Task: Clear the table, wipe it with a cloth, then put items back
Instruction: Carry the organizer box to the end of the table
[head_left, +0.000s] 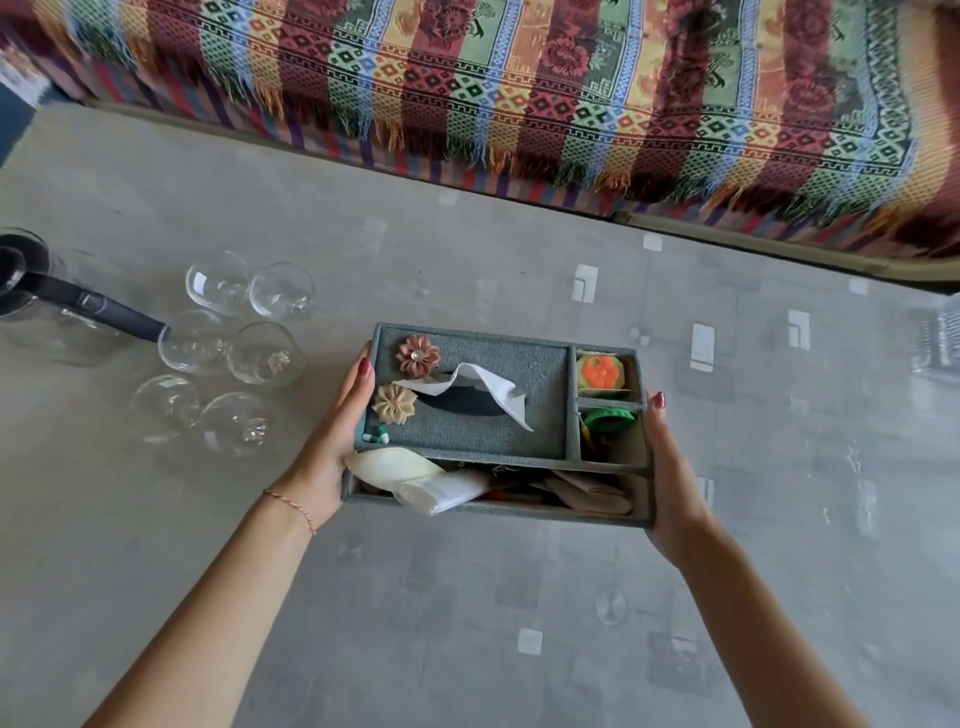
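A grey-blue fabric tissue-box organiser (483, 431) is held level over the glass table (467, 613), in the middle of the head view. My left hand (337, 431) grips its left end and my right hand (670, 467) grips its right end. A white tissue (488, 392) sticks out of the slot, beside two fabric flowers. Small side compartments hold an orange-and-green item (602, 373) and a green item (610, 421). The front compartment holds a white tube, a cream cloth and papers.
Several clear glasses (234, 343) stand in a cluster at the left of the table. A glass jug with a black handle (62, 301) sits at the far left edge. A sofa with a striped patterned throw (571, 93) runs along the far side.
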